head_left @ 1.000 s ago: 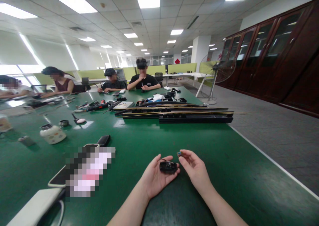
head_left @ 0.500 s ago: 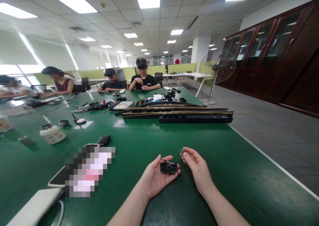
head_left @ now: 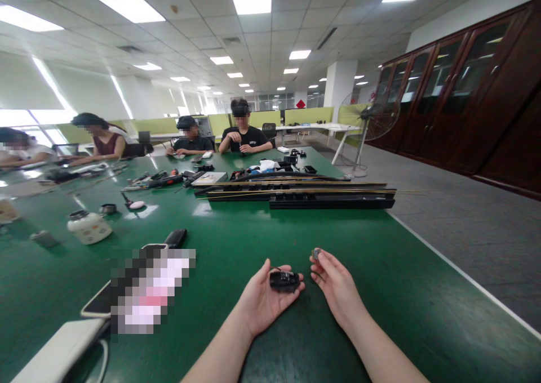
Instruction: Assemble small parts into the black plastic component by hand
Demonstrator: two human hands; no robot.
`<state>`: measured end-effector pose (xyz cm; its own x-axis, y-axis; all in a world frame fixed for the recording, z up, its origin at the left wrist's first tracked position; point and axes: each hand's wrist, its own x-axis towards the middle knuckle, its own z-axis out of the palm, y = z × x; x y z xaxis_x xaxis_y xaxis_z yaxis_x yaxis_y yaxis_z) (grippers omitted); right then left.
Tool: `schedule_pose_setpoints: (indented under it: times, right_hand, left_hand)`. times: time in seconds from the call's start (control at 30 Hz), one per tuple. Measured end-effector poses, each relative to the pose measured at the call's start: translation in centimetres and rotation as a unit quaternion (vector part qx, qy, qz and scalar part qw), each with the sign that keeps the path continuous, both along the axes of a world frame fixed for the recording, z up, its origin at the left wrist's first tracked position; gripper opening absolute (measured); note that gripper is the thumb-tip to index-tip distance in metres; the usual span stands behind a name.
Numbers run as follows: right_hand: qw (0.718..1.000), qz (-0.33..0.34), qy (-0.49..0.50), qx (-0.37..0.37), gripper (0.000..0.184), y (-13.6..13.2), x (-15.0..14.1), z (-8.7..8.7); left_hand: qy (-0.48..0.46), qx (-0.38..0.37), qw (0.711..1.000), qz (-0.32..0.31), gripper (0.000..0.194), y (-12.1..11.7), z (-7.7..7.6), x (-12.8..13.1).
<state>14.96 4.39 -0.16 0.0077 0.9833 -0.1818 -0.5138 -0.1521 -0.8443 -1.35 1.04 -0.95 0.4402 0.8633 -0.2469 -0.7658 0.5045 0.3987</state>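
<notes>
Palm up above a green tabletop [head_left: 236, 231], the left hand [head_left: 262, 301] cradles a black device [head_left: 284, 280] on uncurled fingers, its grip loose. Just beside it, the right hand [head_left: 336, 281] pinches a small grey part [head_left: 316, 254]. Green surface spreads from both hands to black bars [head_left: 332, 203] ahead and the pale right edge [head_left: 465, 276]. Both forearms are cut off below; the device's inner details are hard to make out, and the part is half hidden by fingertips.
</notes>
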Motion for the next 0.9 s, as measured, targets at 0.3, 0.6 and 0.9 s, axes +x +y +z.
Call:
schedule_pose_setpoints:
  times: [0.3,0.6,0.9]
  right_hand:
    - [0.999,0.01,0.044,-0.021,0.021,0.31,0.3,-0.54]
    - [0.993,0.017,0.1,-0.058,0.016,0.54,0.48,-0.74]
    - [0.993,0.009,0.1,-0.062,0.018,0.54,0.51,-0.76]
  left_hand:
    - [0.004,-0.008,1.0,0.009,0.045,0.17,-0.28,-0.03]
    - [0.004,-0.008,1.0,0.02,0.049,0.11,-0.34,-0.09]
    - [0.015,-0.003,1.0,0.007,0.05,0.13,-0.07,-0.06]
